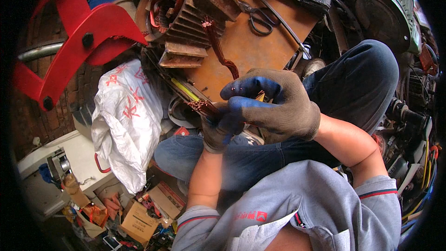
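My left hand (222,128), in a grey-brown glove with blue fingers, is closed round a bundle of copper wire (203,107) whose cut ends fan out to the left. A second length of copper wire (217,46) stretches up and away from my hands, bent near its lower end and frayed at its tip. In a matching glove, my right hand (276,104) is beside the left with fingers and thumb curled together. Something small and yellow (261,96) shows between its fingers; the rest is hidden. Beyond the wire lies a rusty finned motor housing (186,18) with windings inside.
Scissors (261,21) lie on an orange-brown board (283,49) ahead. A red jawed tool (88,42) juts in at left, above a white sack (125,116). Cardboard boxes (139,222) sit lower left. A large motor (383,14) stands at upper right; loose cables (429,176) line the right side.
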`<act>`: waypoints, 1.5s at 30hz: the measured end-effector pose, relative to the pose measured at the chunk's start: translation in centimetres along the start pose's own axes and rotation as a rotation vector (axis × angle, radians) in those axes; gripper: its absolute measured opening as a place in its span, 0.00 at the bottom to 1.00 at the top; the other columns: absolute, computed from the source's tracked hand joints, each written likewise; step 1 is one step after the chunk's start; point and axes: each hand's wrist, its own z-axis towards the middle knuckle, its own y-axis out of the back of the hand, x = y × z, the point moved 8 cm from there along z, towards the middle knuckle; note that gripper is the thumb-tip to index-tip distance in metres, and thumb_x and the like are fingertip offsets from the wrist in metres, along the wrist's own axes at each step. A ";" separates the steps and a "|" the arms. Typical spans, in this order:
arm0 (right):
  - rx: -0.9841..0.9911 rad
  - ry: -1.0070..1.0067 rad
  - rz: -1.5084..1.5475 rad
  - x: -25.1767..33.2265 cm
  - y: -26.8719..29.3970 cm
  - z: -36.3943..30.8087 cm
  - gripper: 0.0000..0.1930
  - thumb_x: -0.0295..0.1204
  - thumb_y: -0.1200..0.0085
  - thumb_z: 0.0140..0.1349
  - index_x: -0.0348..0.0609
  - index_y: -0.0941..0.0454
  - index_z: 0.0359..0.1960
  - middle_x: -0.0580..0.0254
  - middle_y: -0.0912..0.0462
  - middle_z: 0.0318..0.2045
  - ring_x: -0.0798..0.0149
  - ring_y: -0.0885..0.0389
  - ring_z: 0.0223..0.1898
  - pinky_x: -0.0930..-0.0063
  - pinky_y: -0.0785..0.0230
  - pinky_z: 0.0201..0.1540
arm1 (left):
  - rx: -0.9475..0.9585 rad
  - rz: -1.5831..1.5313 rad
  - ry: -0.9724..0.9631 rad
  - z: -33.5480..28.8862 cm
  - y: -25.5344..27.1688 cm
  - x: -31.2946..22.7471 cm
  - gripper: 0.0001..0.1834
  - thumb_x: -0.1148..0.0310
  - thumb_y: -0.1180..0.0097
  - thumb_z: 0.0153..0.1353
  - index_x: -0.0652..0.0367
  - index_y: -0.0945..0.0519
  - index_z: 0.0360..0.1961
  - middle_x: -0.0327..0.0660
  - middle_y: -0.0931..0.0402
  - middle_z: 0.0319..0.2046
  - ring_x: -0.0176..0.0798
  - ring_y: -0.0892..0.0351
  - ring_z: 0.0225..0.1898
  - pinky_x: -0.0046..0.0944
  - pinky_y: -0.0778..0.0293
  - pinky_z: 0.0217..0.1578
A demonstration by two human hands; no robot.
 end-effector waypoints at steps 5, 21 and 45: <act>-0.005 0.166 -0.126 0.5 0.2 0.4 0.13 0.27 0.36 0.62 0.34 0.18 0.46 0.58 0.15 0.41 0.69 0.16 0.42 0.76 0.24 0.47 | 0.017 0.009 -0.039 0.3 -0.5 -0.4 0.12 0.65 0.30 0.58 0.59 0.19 0.36 0.37 0.19 0.28 0.30 0.22 0.27 0.31 0.27 0.25; -0.059 0.067 -0.036 -0.1 0.4 0.0 0.11 0.25 0.38 0.63 0.30 0.19 0.44 0.57 0.13 0.39 0.72 0.16 0.40 0.77 0.23 0.46 | -0.087 -0.036 0.050 -0.2 0.0 0.5 0.11 0.65 0.34 0.62 0.61 0.17 0.40 0.37 0.19 0.30 0.30 0.22 0.27 0.31 0.28 0.26; -0.113 0.094 0.018 -1.0 1.7 1.7 0.10 0.28 0.39 0.61 0.35 0.18 0.41 0.64 0.14 0.32 0.76 0.19 0.34 0.76 0.23 0.40 | -0.133 0.143 -0.135 0.9 0.9 0.0 0.16 0.58 0.44 0.70 0.61 0.22 0.48 0.44 0.17 0.39 0.37 0.18 0.37 0.38 0.22 0.38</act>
